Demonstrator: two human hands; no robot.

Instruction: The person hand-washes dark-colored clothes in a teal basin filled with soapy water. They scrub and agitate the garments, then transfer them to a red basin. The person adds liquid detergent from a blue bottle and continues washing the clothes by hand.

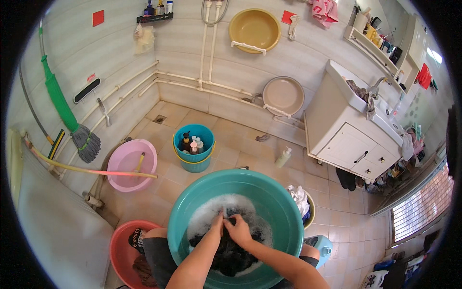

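Suds could slop over the teal basin (pixel 183 216) onto tiles, since left hand (pixel 219 225) and right hand (pixel 238 230) both clench the dark cloth (pixel 231 257), scrubbing hard.

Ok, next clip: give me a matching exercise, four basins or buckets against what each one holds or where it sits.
Things:
1. teal basin
2. pink basin
3. blue bucket
4. yellow basin

Places or states:
A. hung up on the wall
B. holds bottles
C. suds and dark cloth, with the left hand and right hand in it
D. on the floor at the left, below the green broom

Pairs: 1-C, 2-D, 3-B, 4-A
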